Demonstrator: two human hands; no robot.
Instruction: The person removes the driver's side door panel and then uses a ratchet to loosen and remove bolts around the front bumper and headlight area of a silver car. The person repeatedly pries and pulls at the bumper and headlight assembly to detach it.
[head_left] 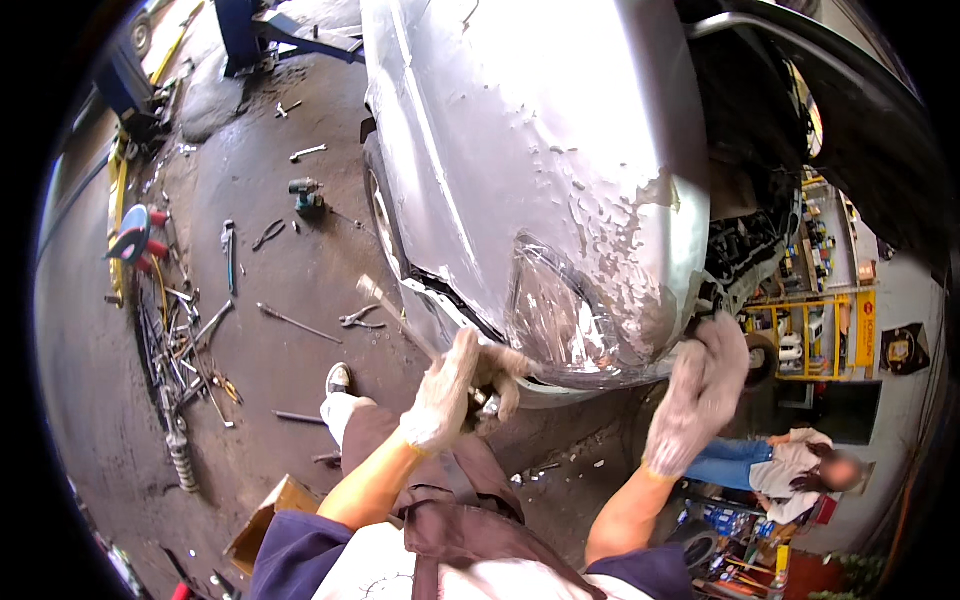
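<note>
A silver car's front corner (590,130) fills the middle, its paint flaking in patches beside the clear headlight (560,310). My left hand (462,388), in a whitish work glove, is closed round a long tool with a pale handle (395,312) pointing up and left. Shiny metal shows under the palm; the grip hides the tool's exact kind. My right hand (700,385), gloved too and slightly blurred, reaches to the car's front edge right of the headlight. Its fingers look stretched out, with nothing visible in them; whether they touch the car is unclear.
On the dark floor at left lie a cordless drill (308,198), pliers (360,318), a wrench (308,153) and a heap of tools (185,340). The raised hood (850,130) overhangs the right. A person (780,470) stands at right near yellow shelving (815,335). A cardboard box (270,520) is lower left.
</note>
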